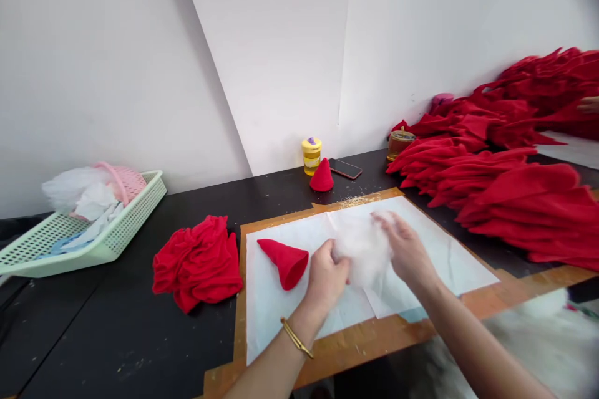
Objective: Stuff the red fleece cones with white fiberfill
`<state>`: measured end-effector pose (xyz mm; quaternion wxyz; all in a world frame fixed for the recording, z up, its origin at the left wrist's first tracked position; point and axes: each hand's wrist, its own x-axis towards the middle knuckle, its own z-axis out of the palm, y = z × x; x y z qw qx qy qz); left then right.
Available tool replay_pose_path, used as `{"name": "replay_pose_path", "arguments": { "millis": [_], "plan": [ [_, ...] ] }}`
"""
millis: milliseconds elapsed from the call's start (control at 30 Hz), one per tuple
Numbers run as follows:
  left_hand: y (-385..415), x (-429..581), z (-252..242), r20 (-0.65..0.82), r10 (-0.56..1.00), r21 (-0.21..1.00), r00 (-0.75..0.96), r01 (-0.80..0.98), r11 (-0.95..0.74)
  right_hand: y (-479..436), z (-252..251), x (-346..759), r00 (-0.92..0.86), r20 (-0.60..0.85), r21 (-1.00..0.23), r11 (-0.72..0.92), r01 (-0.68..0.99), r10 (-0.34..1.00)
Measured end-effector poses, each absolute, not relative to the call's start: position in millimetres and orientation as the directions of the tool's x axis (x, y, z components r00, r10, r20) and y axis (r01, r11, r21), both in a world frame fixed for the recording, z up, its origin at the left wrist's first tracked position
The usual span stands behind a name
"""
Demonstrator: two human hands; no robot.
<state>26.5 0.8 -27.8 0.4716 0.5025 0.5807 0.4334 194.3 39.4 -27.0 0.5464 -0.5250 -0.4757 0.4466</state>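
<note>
A tuft of white fluffy stuffing point(362, 252) is held over the white paper sheet point(449, 249). My left hand point(327, 274), with a gold bracelet on its wrist, grips the tuft's left side, fingers curled into it. On the opposite side my right hand point(405, 246) holds the tuft, its fingers slightly blurred. Just left of my hands, a red felt cone point(285, 259) lies on its side on the paper, its open end toward me. Another red cone point(322, 176) stands upright beyond the paper's far edge.
Left of the paper sits a red cloth pile point(196, 262); farther left is a green basket point(126, 230). Large red fabric stacks point(505, 193) fill the right. A yellow-lidded jar point(311, 156) and a phone point(345, 168) stand near the wall. Loose stuffing point(538, 343) lies below the table edge.
</note>
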Motion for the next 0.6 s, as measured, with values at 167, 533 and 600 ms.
{"name": "replay_pose_path", "arguments": {
  "millis": [167, 533, 600],
  "plan": [
    [9, -1, -36, -0.127, 0.986, 0.971, -0.106, 0.188, 0.145, 59, -32, 242, 0.254, 0.085, -0.989, 0.052, 0.136, 0.964],
    [3, 21, -24, -0.072, 0.997, 0.955, -0.021, 0.287, 0.075, 11, -8, 207, -0.553, 0.468, -0.458, 0.724, 0.516, 0.690],
    [0, 16, -17, -0.040, 0.999, 0.956, -0.010, 0.290, 0.041, 17, -9, 206, -0.576, 0.389, -0.567, 0.679, 0.466, 0.719]
  ]
}}
